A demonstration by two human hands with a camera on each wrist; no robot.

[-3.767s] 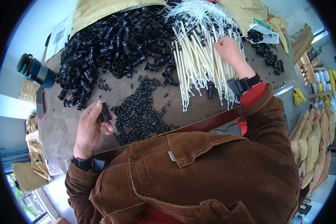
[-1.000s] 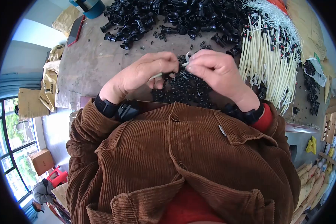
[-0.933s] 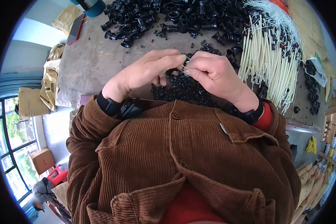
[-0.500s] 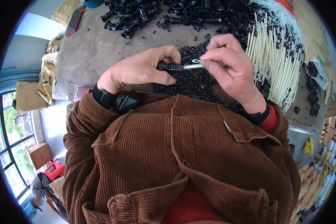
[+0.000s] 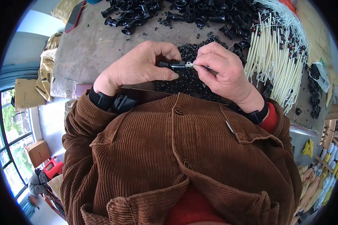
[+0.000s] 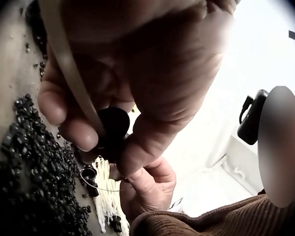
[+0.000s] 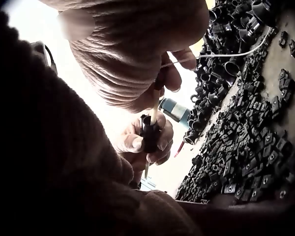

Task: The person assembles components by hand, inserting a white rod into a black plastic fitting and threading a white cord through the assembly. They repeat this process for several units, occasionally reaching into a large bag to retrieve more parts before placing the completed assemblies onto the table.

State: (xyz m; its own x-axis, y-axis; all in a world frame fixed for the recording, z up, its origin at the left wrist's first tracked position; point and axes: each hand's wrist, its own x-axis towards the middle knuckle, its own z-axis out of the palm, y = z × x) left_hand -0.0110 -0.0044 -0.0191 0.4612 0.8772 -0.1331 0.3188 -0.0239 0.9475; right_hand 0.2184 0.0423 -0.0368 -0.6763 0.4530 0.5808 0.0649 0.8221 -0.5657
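My left hand (image 5: 133, 65) holds a black flared plastic fitting (image 5: 176, 64) between thumb and fingers, above the heap of small black parts (image 5: 193, 84). In the left wrist view a pale tube (image 6: 71, 64) runs through the fitting's flared end (image 6: 115, 123) and passes up along the palm. My right hand (image 5: 221, 71) sits close to the fitting's other end, its thumb and finger pinching the tube's end there. The right wrist view shows this pale tube end (image 7: 156, 105) entering the fitting (image 7: 150, 135), and a thin white cord (image 7: 236, 54) trailing from the right fingers.
Larger black fittings (image 5: 199, 11) are heaped at the back of the table. Pale tubes with white cords (image 5: 276, 56) lie bunched at the right. A red-edged phone (image 5: 76, 17) lies at the back left. A brown sack (image 5: 315, 30) stands back right.
The right hand, over the bunched tubes earlier, has come to the left hand's fitting with a tube. Since half a second ago it has moved closer, and less tube shows between the hands.
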